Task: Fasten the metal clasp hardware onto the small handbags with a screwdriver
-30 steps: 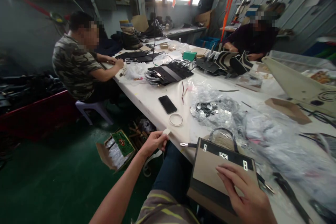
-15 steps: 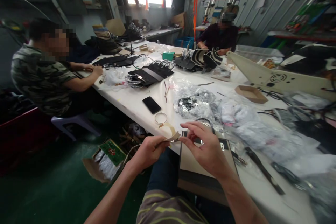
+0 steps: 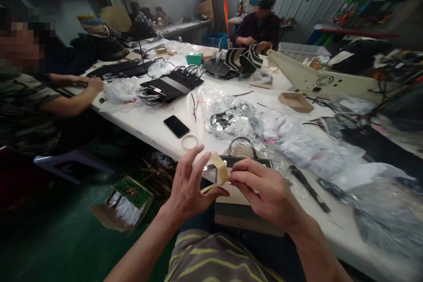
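Note:
A pale yellow-beige strip (image 3: 220, 171), looking like tape or backing paper, stands bent in a loop between my hands. My right hand (image 3: 264, 189) pinches its near end between thumb and fingertips. My left hand (image 3: 188, 180) has its fingers spread upward and its thumb stretched toward the right hand; part of the strip runs along that thumb. Beneath both hands a boxy beige bag (image 3: 231, 200) with dark edging rests at the table's edge over my lap, its dark looped handle (image 3: 242, 139) standing behind. My hands cover much of its top.
On the white table (image 3: 148, 130) lie a phone (image 3: 176, 126), a clear ring-shaped item (image 3: 189, 142), plastic bags of small metal parts (image 3: 228, 119), black bag pieces (image 3: 172, 83) and a dark strap (image 3: 309, 188). Co-workers sit at left (image 3: 23, 97) and far side (image 3: 257, 26). An open carton (image 3: 124, 205) is on the floor.
My left hand has let go of its pinch and spread its fingers. My right hand has closed on the strip, which now bends upward. The view has shifted right.

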`<state>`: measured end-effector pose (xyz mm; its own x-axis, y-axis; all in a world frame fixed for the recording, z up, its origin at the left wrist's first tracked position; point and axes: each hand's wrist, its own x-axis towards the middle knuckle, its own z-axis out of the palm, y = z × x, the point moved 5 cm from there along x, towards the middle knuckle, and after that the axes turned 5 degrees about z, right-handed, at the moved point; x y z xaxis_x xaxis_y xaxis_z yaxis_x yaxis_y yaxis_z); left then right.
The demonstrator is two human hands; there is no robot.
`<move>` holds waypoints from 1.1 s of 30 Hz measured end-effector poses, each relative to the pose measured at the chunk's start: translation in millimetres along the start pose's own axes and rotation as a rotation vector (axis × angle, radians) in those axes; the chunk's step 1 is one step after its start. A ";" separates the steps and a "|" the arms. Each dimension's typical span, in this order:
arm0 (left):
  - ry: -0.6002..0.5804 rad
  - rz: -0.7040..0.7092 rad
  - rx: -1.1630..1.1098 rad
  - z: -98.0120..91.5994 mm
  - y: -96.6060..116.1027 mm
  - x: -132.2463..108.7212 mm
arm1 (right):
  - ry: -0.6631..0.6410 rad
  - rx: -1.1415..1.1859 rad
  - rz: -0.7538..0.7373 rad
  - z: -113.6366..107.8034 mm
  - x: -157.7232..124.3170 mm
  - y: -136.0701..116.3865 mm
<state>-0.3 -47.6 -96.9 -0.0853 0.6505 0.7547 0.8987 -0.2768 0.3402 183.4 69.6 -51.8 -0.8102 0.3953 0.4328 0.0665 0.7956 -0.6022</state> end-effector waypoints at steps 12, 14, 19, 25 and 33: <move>-0.637 -0.559 -0.666 70.8 10.3 -10.8 | 0.296 0.141 0.488 -12.0 -54.9 39.4; -0.751 -0.655 -0.619 77.7 6.1 -10.8 | 0.304 0.241 0.706 1.5 -74.2 59.8; -1.067 -0.696 -0.608 109.6 -8.8 22.4 | 0.317 0.243 0.990 21.2 -87.8 108.0; -1.163 -0.689 -0.423 150.6 -35.7 65.1 | 0.398 -0.153 0.938 25.3 -61.8 141.4; -1.282 -0.770 -0.445 158.4 -43.7 51.4 | 0.316 -0.258 0.813 35.8 -58.1 143.8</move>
<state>24.2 109.9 -161.9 0.1705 0.8113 -0.5593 0.5983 0.3658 0.7129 219.2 144.6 -187.5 -0.2618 0.9567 0.1273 0.7068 0.2798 -0.6497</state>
